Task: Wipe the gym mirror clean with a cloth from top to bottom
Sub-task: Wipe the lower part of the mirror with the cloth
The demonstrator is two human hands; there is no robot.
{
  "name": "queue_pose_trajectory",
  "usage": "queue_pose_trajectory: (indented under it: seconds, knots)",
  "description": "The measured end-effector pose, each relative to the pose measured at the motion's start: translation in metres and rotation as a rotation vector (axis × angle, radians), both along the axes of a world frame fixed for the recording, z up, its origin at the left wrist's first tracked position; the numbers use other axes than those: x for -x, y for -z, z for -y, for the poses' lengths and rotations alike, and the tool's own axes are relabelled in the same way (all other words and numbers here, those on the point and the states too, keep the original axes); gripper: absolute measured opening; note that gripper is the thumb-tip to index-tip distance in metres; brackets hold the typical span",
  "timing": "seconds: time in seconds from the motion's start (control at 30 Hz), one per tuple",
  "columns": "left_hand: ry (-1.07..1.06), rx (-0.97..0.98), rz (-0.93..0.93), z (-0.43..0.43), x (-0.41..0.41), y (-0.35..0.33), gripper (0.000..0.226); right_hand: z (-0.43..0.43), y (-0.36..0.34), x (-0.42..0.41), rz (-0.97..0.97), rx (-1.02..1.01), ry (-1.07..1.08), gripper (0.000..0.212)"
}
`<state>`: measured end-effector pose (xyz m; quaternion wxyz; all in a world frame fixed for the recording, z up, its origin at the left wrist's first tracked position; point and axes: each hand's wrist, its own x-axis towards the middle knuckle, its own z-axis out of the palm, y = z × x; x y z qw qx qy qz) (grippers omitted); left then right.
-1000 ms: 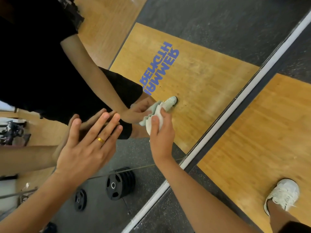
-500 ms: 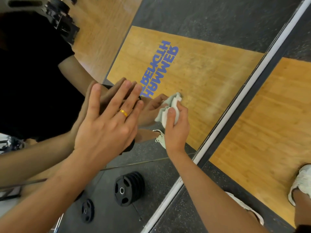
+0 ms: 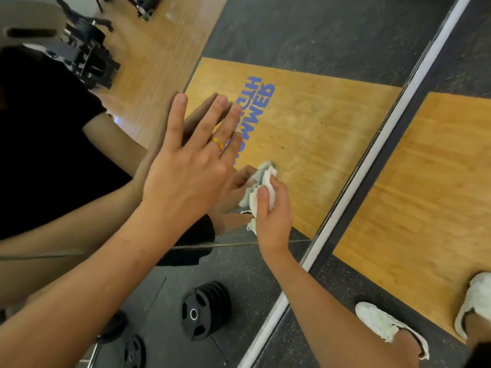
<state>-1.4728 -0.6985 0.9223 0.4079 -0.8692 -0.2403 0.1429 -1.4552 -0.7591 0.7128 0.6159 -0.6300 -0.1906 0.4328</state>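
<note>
The gym mirror (image 3: 313,134) fills the left and middle of the view and reflects a wooden platform with blue lettering. My right hand (image 3: 273,216) is closed around a bunched white cloth (image 3: 261,185) and presses it against the glass low down, close to the mirror's white bottom frame (image 3: 353,181). My left hand (image 3: 191,160), wearing a gold ring, lies flat on the glass with fingers spread, just left of the cloth. Reflections of both hands meet them at the glass.
The white frame strip runs diagonally from upper right to lower middle. Right of it lie the wooden platform floor (image 3: 425,187) and dark rubber flooring (image 3: 334,335). My white shoes (image 3: 385,325) stand at the lower right. Black weight plates (image 3: 204,309) appear in the reflection.
My left hand has slid up and to the right along the glass, closer to the cloth. My right hand with the cloth has shifted slightly, still low near the frame.
</note>
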Motion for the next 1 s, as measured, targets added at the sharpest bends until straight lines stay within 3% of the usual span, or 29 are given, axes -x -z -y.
queue_pose_trajectory:
  seconds: [0.13,0.23,0.37,0.43,0.57,0.77,1.0]
  knots:
    - [-0.003,-0.011,-0.010,0.001,0.002,-0.001,0.045,0.005,0.011,0.004,-0.122,0.175,0.041,0.028]
    - [-0.014,0.031,0.028,0.002,0.000,-0.001,0.063,0.012,-0.013,0.013,-0.123,0.062,0.008,0.029]
    - [0.019,-0.003,0.020,0.000,0.007,0.001,0.040,0.046,-0.047,0.054,-0.097,-0.127,-0.083,0.038]
    - [0.031,0.011,0.012,-0.001,0.006,0.000,0.040,0.057,-0.037,0.069,-0.039,-0.085,-0.091,0.043]
    - [0.043,-0.014,-0.002,0.000,0.006,0.000,0.039,0.062,-0.008,0.059,-0.141,0.147,-0.097,0.038]
    - [0.027,-0.010,0.008,0.000,0.007,0.002,0.038,0.056,-0.039,0.056,-0.113,-0.042,-0.115,0.041]
    - [0.020,0.000,-0.009,0.000,0.008,-0.001,0.038,0.054,-0.034,0.060,-0.232,0.000,-0.034,0.030]
